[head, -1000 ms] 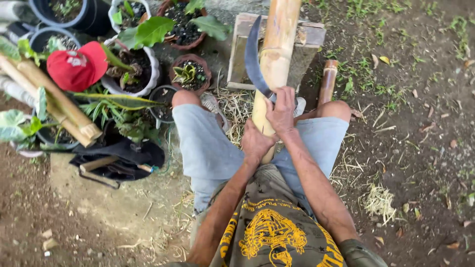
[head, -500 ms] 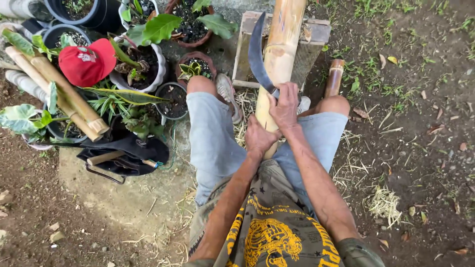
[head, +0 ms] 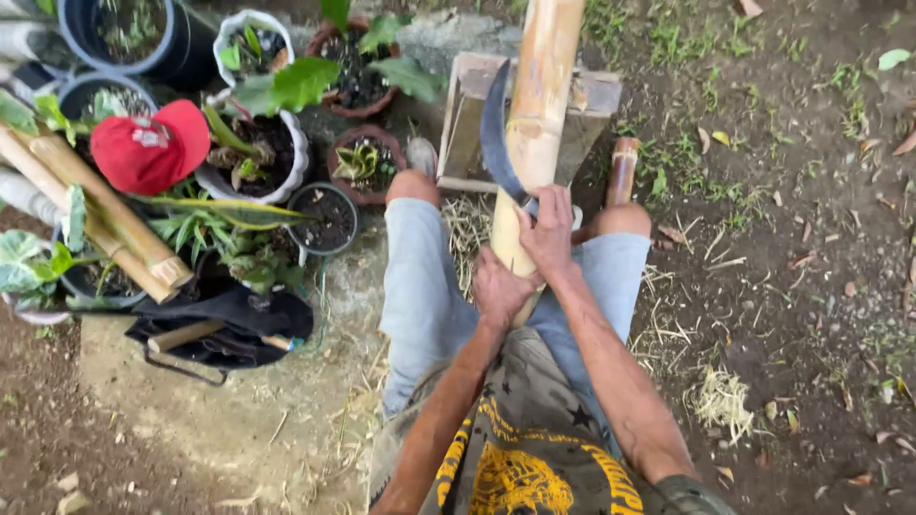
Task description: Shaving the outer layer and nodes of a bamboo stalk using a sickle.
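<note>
Ground outdoors: bare soil (head: 801, 315), sparse grass, dry shavings scattered. Thick bamboo pole (head: 539, 105) propped slanted between knees, far end leaned on wooden block (head: 596, 95). Left hand (head: 501, 286) clamped around pole's lower end. Right hand (head: 546, 234) closed on handle of curved blade (head: 494, 133), blade laid against pole's left side. Potted plants (head: 258, 153), red cap (head: 148, 148), cut bamboo lengths (head: 95, 215), black bag (head: 219, 324) crowded at left.

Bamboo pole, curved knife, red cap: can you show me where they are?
Bamboo pole (head: 539, 105), head view, on its smooth middle.
Curved knife (head: 493, 143), head view, on the dark blade.
Red cap (head: 153, 148), head view, on its crown.
</note>
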